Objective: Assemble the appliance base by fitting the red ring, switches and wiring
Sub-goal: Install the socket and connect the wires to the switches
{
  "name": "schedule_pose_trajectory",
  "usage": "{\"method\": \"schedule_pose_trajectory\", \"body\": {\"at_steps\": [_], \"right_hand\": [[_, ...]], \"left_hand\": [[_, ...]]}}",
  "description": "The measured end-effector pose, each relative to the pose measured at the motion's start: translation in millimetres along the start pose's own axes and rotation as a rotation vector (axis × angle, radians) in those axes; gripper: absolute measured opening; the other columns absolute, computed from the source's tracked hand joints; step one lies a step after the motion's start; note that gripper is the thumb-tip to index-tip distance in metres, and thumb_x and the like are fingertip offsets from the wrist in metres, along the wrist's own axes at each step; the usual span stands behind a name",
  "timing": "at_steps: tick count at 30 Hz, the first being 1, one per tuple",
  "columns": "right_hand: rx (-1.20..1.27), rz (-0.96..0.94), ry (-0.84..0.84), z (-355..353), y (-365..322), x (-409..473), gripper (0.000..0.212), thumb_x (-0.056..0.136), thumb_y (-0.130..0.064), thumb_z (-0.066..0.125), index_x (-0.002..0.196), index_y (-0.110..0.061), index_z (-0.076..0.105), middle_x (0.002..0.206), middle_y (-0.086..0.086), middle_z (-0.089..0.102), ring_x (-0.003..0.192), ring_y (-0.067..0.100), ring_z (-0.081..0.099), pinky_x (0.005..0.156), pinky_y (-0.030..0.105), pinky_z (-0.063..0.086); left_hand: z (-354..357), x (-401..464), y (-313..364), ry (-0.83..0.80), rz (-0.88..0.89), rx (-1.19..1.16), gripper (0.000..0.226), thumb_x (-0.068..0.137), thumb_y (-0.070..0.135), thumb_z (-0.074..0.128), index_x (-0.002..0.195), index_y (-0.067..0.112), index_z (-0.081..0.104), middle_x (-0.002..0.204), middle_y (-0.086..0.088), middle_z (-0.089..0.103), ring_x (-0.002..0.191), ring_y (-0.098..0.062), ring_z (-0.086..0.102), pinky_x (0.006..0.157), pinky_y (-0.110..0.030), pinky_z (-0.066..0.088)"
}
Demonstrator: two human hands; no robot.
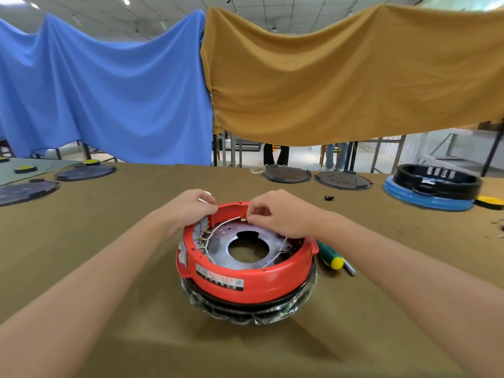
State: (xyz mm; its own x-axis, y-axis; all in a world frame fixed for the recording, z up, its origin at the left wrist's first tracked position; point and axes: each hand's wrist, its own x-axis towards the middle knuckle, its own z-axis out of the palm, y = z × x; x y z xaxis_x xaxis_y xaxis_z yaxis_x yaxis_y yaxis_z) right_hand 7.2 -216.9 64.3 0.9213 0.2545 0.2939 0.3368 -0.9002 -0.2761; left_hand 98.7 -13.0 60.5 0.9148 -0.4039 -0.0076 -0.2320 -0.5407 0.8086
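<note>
Both forearms bare, no sleeves; left hand [191, 207] and right hand [281, 214] ungloved (no rings visible).

appliance base [246, 285] mid-table, screwdriver [328, 255] just right of it, two discs [286, 174] behind, hands on its far rim

I see a green-handled, yellow-capped screwdriver [330, 255] on the olive tablecloth [109, 241]; blue [103, 88] and mustard drapes [341, 77] hang behind.
</note>
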Motion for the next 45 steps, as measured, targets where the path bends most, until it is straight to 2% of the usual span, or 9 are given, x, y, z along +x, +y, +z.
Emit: {"method": "schedule_pose_trajectory", "body": {"at_steps": [4, 6, 16, 20, 22, 25, 28, 31, 45], "right_hand": [[0.014, 0.021, 0.026, 1.5, 4.5, 0.1, 0.015, 0.097, -0.027, 0.058, 0.096, -0.020, 0.071, 0.088, -0.008, 0.068, 0.078, 0.007, 0.060, 0.069, 0.025, 0.046], [0.022, 0.024, 0.039, 3.2, 4.8, 1.0, 0.016, 0.097, -0.028, 0.057, 0.097, -0.021, 0.071, 0.087, -0.009, 0.068, 0.078, 0.008, 0.061, 0.068, 0.025, 0.047], [-0.005, 0.055, 0.081, 6.0, -5.6, 7.6, 0.018, 0.097, -0.026, 0.061, 0.103, -0.018, 0.075, 0.089, -0.003, 0.073, 0.079, 0.014, 0.065, 0.074, 0.031, 0.052], [0.159, 0.152, 0.092, 4.5, -9.3, 18.1, 0.016, 0.091, -0.022, 0.065, 0.087, -0.011, 0.076, 0.074, -0.004, 0.070, 0.057, -0.001, 0.057, 0.057, 0.017, 0.046], [0.407, 0.302, 0.081, 1.6, -10.4, 29.3, 0.017, 0.087, -0.015, 0.066, 0.084, 0.001, 0.072, 0.069, 0.004, 0.067, 0.050, 0.005, 0.051, 0.049, 0.016, 0.043], [0.717, 0.576, -0.018, -0.5, -12.4, 46.7, 0.013, 0.086, -0.006, 0.065, 0.091, 0.005, 0.069, 0.067, 0.010, 0.066, 0.048, 0.012, 0.050, 0.045, 0.019, 0.047], [0.798, 0.697, -0.201, 3.9, -16.1, 58.4, 0.005, 0.090, -0.007, 0.063, 0.093, -0.003, 0.065, 0.066, 0.007, 0.071, 0.054, 0.010, 0.055, 0.052, 0.019, 0.054], [0.831, 0.766, -0.296, 13.3, -18.4, 65.1, 0.005, 0.093, -0.008, 0.060, 0.092, -0.004, 0.063, 0.068, 0.007, 0.073, 0.047, 0.008, 0.060, 0.051, 0.017, 0.055], [0.929, 0.830, -0.268, 30.3, -17.8, 58.8, 0.008, 0.094, -0.008, 0.059, 0.096, -0.002, 0.064, 0.071, 0.007, 0.074, 0.049, 0.008, 0.057, 0.044, 0.016, 0.050]], "left_hand": [[-6.2, -15.8, -2.0, -0.113, -0.197, 0.131, 0.012, 0.082, 0.014, 0.052, 0.092, 0.017, 0.059, 0.065, -0.001, 0.059, 0.052, -0.017, 0.058, 0.064, -0.031, 0.051], [-6.9, -20.6, -4.3, -0.118, -0.217, 0.125, 0.012, 0.084, 0.012, 0.052, 0.093, 0.013, 0.059, 0.067, -0.004, 0.060, 0.046, -0.016, 0.057, 0.059, -0.030, 0.050], [12.5, -3.3, -16.8, 0.068, -0.069, -0.284, 0.015, 0.094, 0.020, 0.066, 0.109, 0.018, 0.070, 0.104, -0.016, 0.074, 0.083, -0.029, 0.064, 0.078, -0.040, 0.056], [28.7, -8.8, -42.2, -0.022, -0.007, -0.642, 0.030, 0.096, 0.018, 0.052, 0.120, 0.019, 0.070, 0.111, -0.016, 0.072, 0.082, -0.028, 0.066, 0.060, -0.025, 0.054], [31.7, -5.6, -52.4, -0.015, 0.048, -0.736, 0.034, 0.096, 0.016, 0.049, 0.125, 0.015, 0.067, 0.120, -0.019, 0.070, 0.100, -0.036, 0.066, 0.083, -0.038, 0.054], [30.6, 1.1, -57.6, 0.010, 0.059, -0.751, 0.035, 0.096, 0.014, 0.050, 0.127, 0.012, 0.066, 0.124, -0.022, 0.067, 0.108, -0.040, 0.061, 0.093, -0.046, 0.047], [30.7, 4.0, -57.7, -0.006, 0.068, -0.766, 0.036, 0.095, 0.012, 0.050, 0.128, 0.009, 0.065, 0.124, -0.024, 0.066, 0.106, -0.037, 0.061, 0.086, -0.040, 0.048], [30.5, 6.7, -58.5, -0.020, 0.071, -0.773, 0.038, 0.095, 0.011, 0.048, 0.130, 0.006, 0.063, 0.128, -0.025, 0.063, 0.112, -0.038, 0.061, 0.100, -0.046, 0.045], [30.4, 8.9, -63.9, -0.069, 0.078, -0.777, 0.038, 0.095, 0.016, 0.050, 0.129, 0.008, 0.064, 0.126, -0.027, 0.064, 0.125, -0.052, 0.052, 0.110, -0.059, 0.036]]}}
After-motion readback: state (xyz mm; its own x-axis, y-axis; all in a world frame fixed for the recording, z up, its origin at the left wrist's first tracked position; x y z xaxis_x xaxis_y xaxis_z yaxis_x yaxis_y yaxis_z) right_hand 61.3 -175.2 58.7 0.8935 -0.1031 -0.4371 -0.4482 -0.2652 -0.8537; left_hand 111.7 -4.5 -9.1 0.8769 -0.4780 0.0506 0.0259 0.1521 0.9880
